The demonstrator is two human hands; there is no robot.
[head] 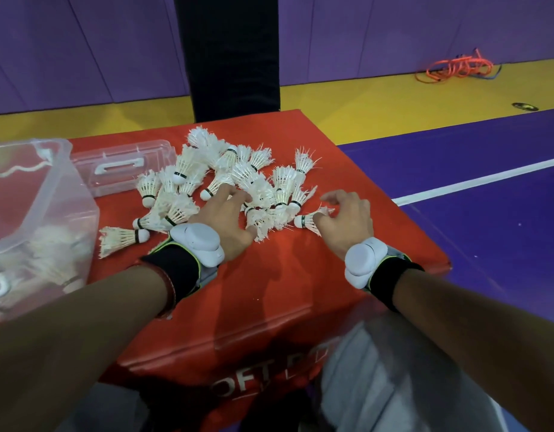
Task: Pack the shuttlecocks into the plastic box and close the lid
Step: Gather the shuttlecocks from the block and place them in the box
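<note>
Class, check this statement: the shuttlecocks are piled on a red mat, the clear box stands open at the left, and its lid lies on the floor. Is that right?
One error: the lid lies on the red mat, beside the box, not on the floor, as the head view shows. The shuttlecocks are piled on the mat and the box stands open at the left.

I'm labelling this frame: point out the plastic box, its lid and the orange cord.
plastic box (82, 194): head view, right wall near the rim.
lid (120, 166): head view, white handle on top.
orange cord (456, 68): head view, middle of the tangle.
</note>
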